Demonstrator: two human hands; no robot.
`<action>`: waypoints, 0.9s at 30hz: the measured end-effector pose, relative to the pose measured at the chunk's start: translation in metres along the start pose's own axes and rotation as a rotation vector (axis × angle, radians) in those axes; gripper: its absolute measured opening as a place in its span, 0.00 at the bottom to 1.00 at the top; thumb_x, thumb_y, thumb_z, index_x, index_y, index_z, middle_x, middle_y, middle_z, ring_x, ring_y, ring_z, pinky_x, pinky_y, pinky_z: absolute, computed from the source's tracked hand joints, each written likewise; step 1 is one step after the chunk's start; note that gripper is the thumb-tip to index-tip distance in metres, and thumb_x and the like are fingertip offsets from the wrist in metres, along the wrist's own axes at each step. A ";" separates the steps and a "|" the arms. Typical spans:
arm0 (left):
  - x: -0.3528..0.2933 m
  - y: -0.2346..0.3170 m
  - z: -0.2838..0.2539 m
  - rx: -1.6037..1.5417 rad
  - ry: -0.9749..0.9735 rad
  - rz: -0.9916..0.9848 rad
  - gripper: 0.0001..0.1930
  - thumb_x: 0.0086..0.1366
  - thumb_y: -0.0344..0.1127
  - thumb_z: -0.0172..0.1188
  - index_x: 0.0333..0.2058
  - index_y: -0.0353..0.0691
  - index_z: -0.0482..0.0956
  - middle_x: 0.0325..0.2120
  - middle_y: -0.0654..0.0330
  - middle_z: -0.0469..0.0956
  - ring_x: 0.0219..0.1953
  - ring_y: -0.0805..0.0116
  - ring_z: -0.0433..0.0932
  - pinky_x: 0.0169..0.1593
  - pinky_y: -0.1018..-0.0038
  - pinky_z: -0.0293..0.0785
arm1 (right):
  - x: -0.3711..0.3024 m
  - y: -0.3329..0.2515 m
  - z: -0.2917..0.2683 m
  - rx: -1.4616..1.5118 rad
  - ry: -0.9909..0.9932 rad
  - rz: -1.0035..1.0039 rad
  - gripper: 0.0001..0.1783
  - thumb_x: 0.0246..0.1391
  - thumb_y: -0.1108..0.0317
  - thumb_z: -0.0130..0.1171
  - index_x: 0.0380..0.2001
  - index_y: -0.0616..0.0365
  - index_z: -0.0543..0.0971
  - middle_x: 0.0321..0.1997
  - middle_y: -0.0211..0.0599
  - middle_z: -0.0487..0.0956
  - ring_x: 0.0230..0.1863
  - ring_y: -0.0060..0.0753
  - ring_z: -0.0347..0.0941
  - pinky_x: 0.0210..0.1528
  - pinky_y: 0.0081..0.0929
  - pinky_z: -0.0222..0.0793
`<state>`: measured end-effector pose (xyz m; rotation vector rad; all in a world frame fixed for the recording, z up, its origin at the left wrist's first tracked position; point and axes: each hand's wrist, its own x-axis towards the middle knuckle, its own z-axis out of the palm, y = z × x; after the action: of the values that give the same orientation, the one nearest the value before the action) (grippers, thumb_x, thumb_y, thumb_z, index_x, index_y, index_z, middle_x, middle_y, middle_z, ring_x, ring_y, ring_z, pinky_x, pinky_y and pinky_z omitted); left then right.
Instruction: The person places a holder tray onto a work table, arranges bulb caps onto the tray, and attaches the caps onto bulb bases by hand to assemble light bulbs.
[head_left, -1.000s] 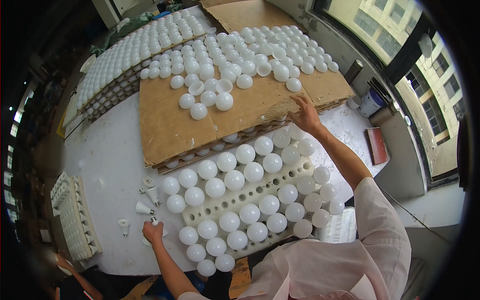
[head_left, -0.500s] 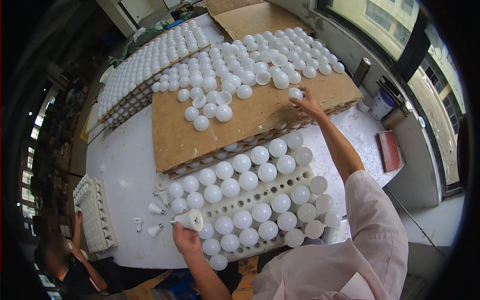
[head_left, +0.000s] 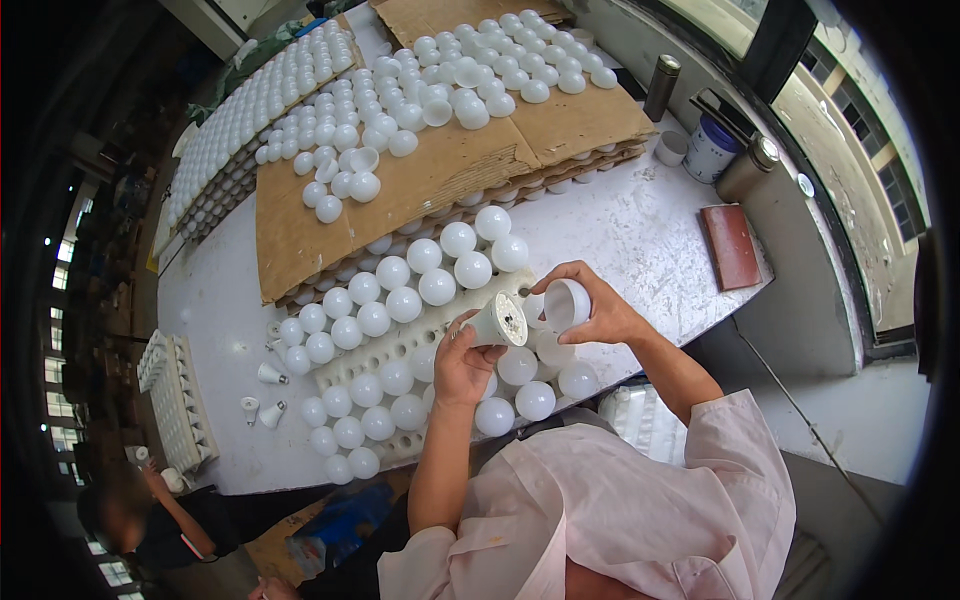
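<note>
My left hand [head_left: 463, 368] is closed round a white bulb base [head_left: 503, 319], its round board face turned toward the right. Close beside it, my right hand [head_left: 607, 308] grips a hollow white bulb cover [head_left: 567, 306], with its open side toward me. The two parts are a small gap apart. Both hands are over a pale tray with rows of holes [head_left: 388, 352], where white bulbs [head_left: 437, 287] stand in rows. Several loose bulb bases [head_left: 271, 373] lie at the tray's left end.
Many loose bulb covers [head_left: 363, 187] sit on a cardboard sheet [head_left: 420, 190] over stacked layers. Another stack [head_left: 255, 115] stands at far left. A red-brown box [head_left: 730, 246], flask [head_left: 748, 168] and tub [head_left: 712, 148] are at right. A co-worker [head_left: 170, 510] sits lower left near a tray.
My right hand has come back from the cardboard with a bulb cover. My left hand has raised the bulb base and moved right toward it. The view has shifted.
</note>
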<state>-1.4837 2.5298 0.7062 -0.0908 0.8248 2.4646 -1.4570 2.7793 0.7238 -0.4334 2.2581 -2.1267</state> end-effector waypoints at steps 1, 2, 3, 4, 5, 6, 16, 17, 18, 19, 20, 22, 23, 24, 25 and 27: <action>0.001 -0.006 0.003 0.006 -0.009 -0.009 0.20 0.64 0.36 0.56 0.50 0.31 0.65 0.43 0.48 0.75 0.42 0.57 0.79 0.43 0.65 0.81 | -0.007 -0.005 0.001 -0.002 0.014 -0.002 0.43 0.31 0.59 0.76 0.52 0.58 0.66 0.53 0.39 0.73 0.57 0.37 0.67 0.62 0.37 0.59; 0.001 -0.010 0.004 0.034 -0.003 -0.023 0.21 0.64 0.36 0.56 0.50 0.30 0.66 0.43 0.48 0.75 0.42 0.57 0.79 0.43 0.65 0.81 | -0.012 -0.010 0.002 -0.064 0.006 -0.027 0.44 0.31 0.60 0.76 0.54 0.57 0.66 0.53 0.39 0.73 0.57 0.37 0.67 0.61 0.36 0.60; 0.000 -0.016 0.008 0.061 0.003 -0.036 0.21 0.63 0.36 0.56 0.50 0.29 0.66 0.43 0.48 0.75 0.42 0.57 0.79 0.43 0.65 0.81 | -0.018 -0.013 0.002 -0.126 -0.003 -0.049 0.45 0.32 0.61 0.75 0.55 0.57 0.66 0.54 0.38 0.72 0.57 0.37 0.67 0.61 0.36 0.61; -0.001 -0.019 0.012 0.065 -0.003 -0.042 0.21 0.63 0.36 0.56 0.50 0.29 0.66 0.43 0.48 0.75 0.42 0.57 0.79 0.43 0.65 0.81 | -0.023 -0.012 0.002 -0.067 -0.006 -0.033 0.46 0.33 0.64 0.75 0.58 0.55 0.65 0.54 0.38 0.73 0.57 0.38 0.68 0.61 0.35 0.62; -0.003 -0.021 0.017 0.102 0.000 -0.037 0.21 0.63 0.35 0.56 0.50 0.28 0.66 0.43 0.48 0.75 0.42 0.58 0.79 0.43 0.65 0.81 | -0.026 -0.015 0.001 -0.068 0.000 -0.035 0.46 0.33 0.64 0.75 0.58 0.55 0.65 0.54 0.38 0.73 0.57 0.38 0.68 0.61 0.35 0.62; -0.005 -0.023 0.020 0.139 0.007 -0.029 0.21 0.63 0.35 0.56 0.50 0.28 0.66 0.42 0.47 0.75 0.42 0.58 0.79 0.43 0.65 0.81 | -0.027 -0.018 0.000 -0.131 -0.005 -0.050 0.45 0.32 0.64 0.75 0.57 0.55 0.65 0.53 0.38 0.73 0.57 0.39 0.68 0.60 0.35 0.62; -0.013 -0.040 0.027 0.187 0.023 0.040 0.20 0.63 0.32 0.56 0.49 0.24 0.66 0.41 0.46 0.75 0.40 0.58 0.80 0.44 0.62 0.81 | -0.029 -0.020 -0.007 -0.250 -0.105 0.030 0.46 0.31 0.62 0.76 0.57 0.54 0.66 0.53 0.41 0.73 0.55 0.45 0.70 0.57 0.37 0.66; -0.013 -0.041 0.028 0.226 0.033 0.049 0.20 0.63 0.32 0.56 0.49 0.24 0.66 0.41 0.45 0.75 0.40 0.58 0.80 0.44 0.62 0.82 | -0.028 -0.020 -0.007 -0.249 -0.108 0.028 0.46 0.31 0.62 0.76 0.57 0.54 0.66 0.53 0.41 0.73 0.55 0.45 0.70 0.57 0.37 0.66; -0.013 -0.042 0.029 0.264 0.042 0.056 0.20 0.63 0.32 0.57 0.49 0.23 0.67 0.41 0.45 0.76 0.40 0.58 0.80 0.43 0.62 0.82 | -0.028 -0.020 -0.007 -0.308 -0.122 0.007 0.47 0.31 0.61 0.76 0.57 0.54 0.65 0.53 0.43 0.73 0.54 0.46 0.70 0.57 0.38 0.66; -0.013 -0.043 0.029 0.263 0.042 0.058 0.20 0.63 0.32 0.57 0.49 0.23 0.67 0.41 0.45 0.76 0.40 0.58 0.80 0.43 0.62 0.82 | -0.029 -0.020 -0.007 -0.368 -0.135 -0.014 0.47 0.31 0.60 0.77 0.57 0.55 0.65 0.54 0.44 0.73 0.54 0.47 0.71 0.56 0.38 0.67; -0.013 -0.044 0.030 0.287 0.048 0.060 0.20 0.63 0.31 0.57 0.49 0.22 0.67 0.40 0.46 0.76 0.39 0.58 0.80 0.43 0.63 0.82 | -0.029 -0.021 -0.007 -0.368 -0.136 -0.014 0.47 0.31 0.60 0.77 0.57 0.55 0.65 0.54 0.44 0.73 0.54 0.47 0.71 0.56 0.38 0.67; -0.012 -0.046 0.030 0.312 0.056 0.063 0.20 0.62 0.31 0.57 0.48 0.22 0.67 0.40 0.46 0.76 0.39 0.58 0.80 0.42 0.63 0.82 | -0.029 -0.021 -0.007 -0.368 -0.147 -0.015 0.48 0.31 0.59 0.77 0.58 0.56 0.65 0.54 0.47 0.72 0.54 0.49 0.70 0.56 0.39 0.67; -0.011 -0.046 0.030 0.314 0.048 0.062 0.20 0.63 0.31 0.57 0.48 0.22 0.67 0.40 0.46 0.76 0.39 0.58 0.80 0.42 0.64 0.83 | -0.029 -0.021 -0.008 -0.368 -0.148 -0.015 0.48 0.31 0.59 0.77 0.58 0.56 0.65 0.54 0.47 0.72 0.54 0.49 0.70 0.56 0.39 0.67; -0.011 -0.047 0.031 0.316 0.041 0.060 0.20 0.63 0.30 0.57 0.48 0.21 0.68 0.39 0.46 0.76 0.38 0.58 0.80 0.41 0.65 0.83 | -0.029 -0.021 -0.009 -0.362 -0.158 -0.002 0.49 0.31 0.59 0.77 0.58 0.57 0.64 0.54 0.47 0.72 0.54 0.50 0.70 0.56 0.39 0.67; -0.011 -0.048 0.031 0.316 0.041 0.060 0.20 0.63 0.30 0.57 0.48 0.21 0.68 0.39 0.46 0.76 0.38 0.58 0.80 0.41 0.65 0.83 | -0.029 -0.021 -0.009 -0.357 -0.169 0.012 0.49 0.31 0.58 0.77 0.58 0.57 0.64 0.54 0.48 0.72 0.54 0.50 0.70 0.56 0.39 0.67; -0.011 -0.050 0.032 0.330 0.067 0.051 0.19 0.63 0.30 0.57 0.48 0.22 0.68 0.39 0.47 0.76 0.38 0.59 0.80 0.41 0.66 0.83 | -0.029 -0.021 -0.010 -0.367 -0.179 0.020 0.49 0.31 0.58 0.77 0.58 0.58 0.64 0.54 0.49 0.72 0.54 0.50 0.70 0.56 0.39 0.67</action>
<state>-1.4458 2.5762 0.7076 -0.0324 1.2647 2.3470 -1.4274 2.7943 0.7399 -0.5770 2.5298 -1.5867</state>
